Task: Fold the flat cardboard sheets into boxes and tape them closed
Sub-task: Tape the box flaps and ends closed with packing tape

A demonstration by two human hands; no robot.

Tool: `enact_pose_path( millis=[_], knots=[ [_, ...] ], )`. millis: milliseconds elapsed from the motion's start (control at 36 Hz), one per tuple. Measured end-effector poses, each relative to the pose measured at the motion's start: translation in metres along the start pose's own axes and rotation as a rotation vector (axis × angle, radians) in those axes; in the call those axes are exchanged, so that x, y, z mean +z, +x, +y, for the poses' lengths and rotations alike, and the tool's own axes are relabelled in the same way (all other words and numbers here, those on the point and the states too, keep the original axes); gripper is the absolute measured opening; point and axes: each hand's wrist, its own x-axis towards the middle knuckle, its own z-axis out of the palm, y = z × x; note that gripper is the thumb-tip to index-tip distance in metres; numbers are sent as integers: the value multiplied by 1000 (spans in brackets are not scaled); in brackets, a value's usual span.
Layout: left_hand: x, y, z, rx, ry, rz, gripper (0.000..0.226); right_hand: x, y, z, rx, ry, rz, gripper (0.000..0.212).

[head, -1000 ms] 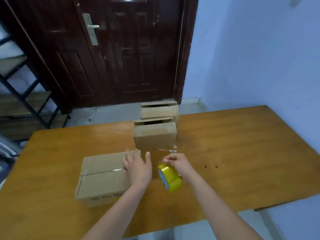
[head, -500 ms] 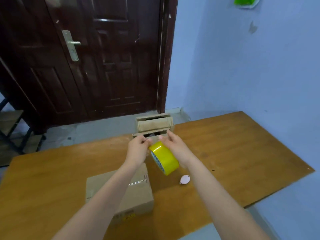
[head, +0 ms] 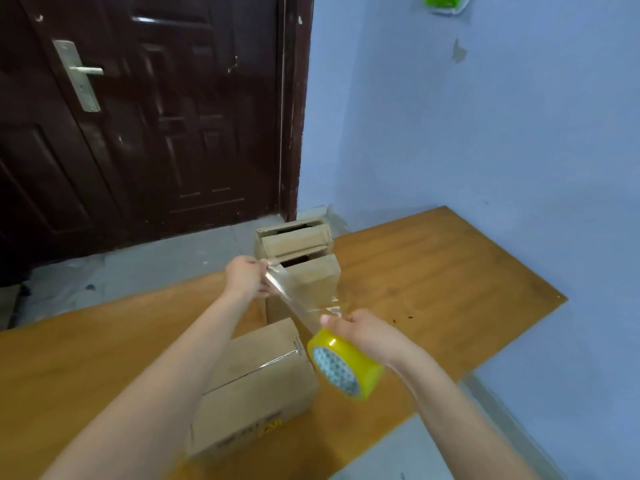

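Head view: the right hand has its grip curled round the yellow tape roll, held in the air above the desk. The left hand pinches the free end of the clear tape strip, stretched taut between both hands. Below them a closed cardboard box sits on the desk; two more boxes stand behind.

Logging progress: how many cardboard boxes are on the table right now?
3. A taped box nearest, under the left forearm; an upright box behind the stretched tape; another at the far edge. More may be hidden behind them.
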Motion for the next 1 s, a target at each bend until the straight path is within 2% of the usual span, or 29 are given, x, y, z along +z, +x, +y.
enact_pose_path(
  millis=[56, 194, 278, 361, 444, 528, 833, 944, 1000],
  knots=[
    [-3, 8, -4, 88, 130, -55, 31, 9, -5, 17, 92, -113, -9, 48],
    [2, 16, -29, 190, 267, -138, 36, 28, -24, 41, 104, 93, -36, 68],
    [4, 18, -50, 194, 365, -147, 33, 37, -35, 49, 124, 130, -81, 54],
    [10, 13, -66, 231, 576, -139, 29, 46, -39, 59, 164, 129, -78, 48],
    [15, 11, -79, 286, 713, -106, 28, 53, -38, 64, 197, 156, -57, 28],
    [17, 15, -91, 307, 800, -71, 28, 56, -35, 67, 226, 114, -26, 27],
    [23, 26, -110, 284, 697, 20, 32, 61, -20, 72, 297, 82, 20, 24],
    [24, 28, -112, 275, 681, 39, 32, 59, -16, 72, 342, -1, 52, 37],
    [25, 27, -112, 267, 697, 37, 31, 57, -15, 72, 349, -74, 28, 37]
  ],
)
